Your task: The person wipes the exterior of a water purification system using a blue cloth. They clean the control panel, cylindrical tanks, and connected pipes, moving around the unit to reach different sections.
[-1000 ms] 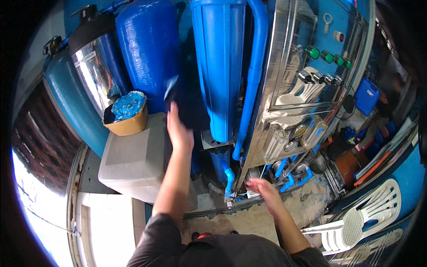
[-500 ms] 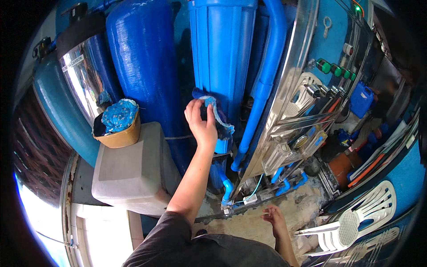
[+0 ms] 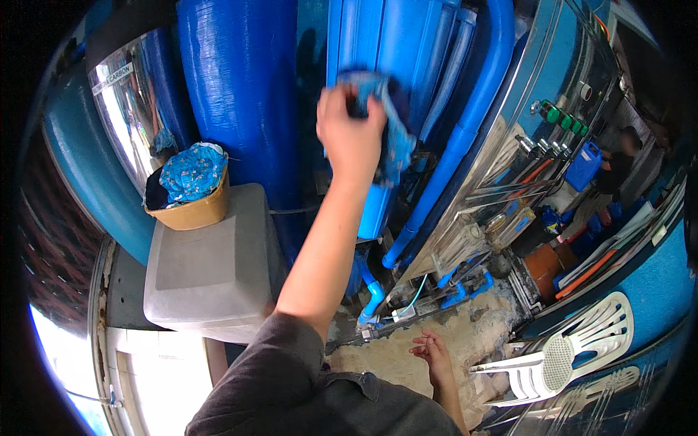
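My left hand [image 3: 350, 136] reaches forward, its fingers closed on a blue patterned cloth [image 3: 398, 149]. The cloth lies against the front of a tall blue filter housing [image 3: 363, 40] and hangs down to the right of the hand. Part of the bunched cloth is hidden by my fingers. Low on the right, my right hand [image 3: 435, 356] is held above the floor with loosely bent fingers apart and nothing in them.
Left stands a grey box [image 3: 196, 269] bearing a tan basket [image 3: 193, 215] of cloths. Behind are a blue tank [image 3: 240, 87] and a silver cylinder [image 3: 120, 94]. A blue pipe [image 3: 454, 149] and steel panel stand right, with a white chair [image 3: 582, 352] below. Farther right, a person [image 3: 622, 163] sits.
My left hand has moved up the filter housing with the cloth. My right hand stays low with its fingers bent. The view has shifted slightly.
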A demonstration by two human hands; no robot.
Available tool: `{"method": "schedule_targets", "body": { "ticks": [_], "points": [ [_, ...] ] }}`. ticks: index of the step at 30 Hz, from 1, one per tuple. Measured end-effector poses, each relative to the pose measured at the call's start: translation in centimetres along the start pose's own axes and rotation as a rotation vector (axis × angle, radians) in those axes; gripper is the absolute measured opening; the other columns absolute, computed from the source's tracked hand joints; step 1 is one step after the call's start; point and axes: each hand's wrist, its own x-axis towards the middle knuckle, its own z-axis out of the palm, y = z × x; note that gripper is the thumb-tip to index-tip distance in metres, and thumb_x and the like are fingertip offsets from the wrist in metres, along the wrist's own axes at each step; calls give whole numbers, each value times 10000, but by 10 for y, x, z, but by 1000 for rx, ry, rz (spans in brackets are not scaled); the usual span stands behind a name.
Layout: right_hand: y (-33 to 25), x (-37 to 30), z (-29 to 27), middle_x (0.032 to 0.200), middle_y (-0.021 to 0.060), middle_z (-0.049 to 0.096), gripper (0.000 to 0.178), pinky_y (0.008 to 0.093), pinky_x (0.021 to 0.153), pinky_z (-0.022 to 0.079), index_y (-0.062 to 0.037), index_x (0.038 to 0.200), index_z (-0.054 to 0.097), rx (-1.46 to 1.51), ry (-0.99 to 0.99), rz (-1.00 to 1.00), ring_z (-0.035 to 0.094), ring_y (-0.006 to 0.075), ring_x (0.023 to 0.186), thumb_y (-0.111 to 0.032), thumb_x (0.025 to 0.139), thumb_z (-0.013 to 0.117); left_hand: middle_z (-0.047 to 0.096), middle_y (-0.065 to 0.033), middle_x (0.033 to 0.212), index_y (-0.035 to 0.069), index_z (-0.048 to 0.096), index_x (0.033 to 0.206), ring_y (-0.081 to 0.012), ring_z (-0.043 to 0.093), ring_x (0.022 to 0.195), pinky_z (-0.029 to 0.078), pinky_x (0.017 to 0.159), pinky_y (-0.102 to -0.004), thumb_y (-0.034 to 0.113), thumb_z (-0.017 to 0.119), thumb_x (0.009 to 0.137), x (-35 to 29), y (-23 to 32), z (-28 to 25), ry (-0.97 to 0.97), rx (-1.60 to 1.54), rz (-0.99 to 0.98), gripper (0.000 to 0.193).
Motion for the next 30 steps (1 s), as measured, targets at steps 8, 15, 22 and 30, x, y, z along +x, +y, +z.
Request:
{"method": "schedule_targets", "body": {
  "ticks": [8, 15, 22, 30],
  "points": [
    [2, -32, -17, 1083, 113, 626, 408, 336, 798, 491, -44, 1314, 438, -66, 130, 10, 656, 219, 873, -304, 1000, 452, 552, -161, 971, 1, 535, 945, -357, 521, 938, 420, 835, -439, 40, 659, 717, -182, -93, -46, -98, 136, -267, 263],
    [5, -64, -29, 1061, 128, 631, 452, 333, 762, 497, -37, 1324, 416, -42, 258, 13, 663, 234, 820, -347, 998, 458, 425, -188, 1257, -1, 429, 1274, -346, 416, 1195, 301, 1045, -440, 269, 476, 951, -274, -112, -40, 55, 84, -588, 423],
    [12, -80, -44, 1049, 150, 632, 484, 316, 737, 493, -22, 1316, 401, 21, 330, -50, 664, 235, 809, -369, 988, 475, 518, -204, 1251, -8, 503, 1244, -382, 505, 1148, 378, 1001, -421, 151, 421, 968, -158, -62, -4, 138, 105, -392, 329],
    [9, -60, -26, 994, 134, 646, 438, 352, 719, 518, -43, 1258, 453, -46, 302, -40, 665, 253, 769, -397, 1002, 424, 449, -244, 1320, -31, 431, 1293, -435, 481, 1165, 405, 967, -447, 199, 568, 886, -31, -3, 19, 28, 24, -76, 487]
  ]
}}
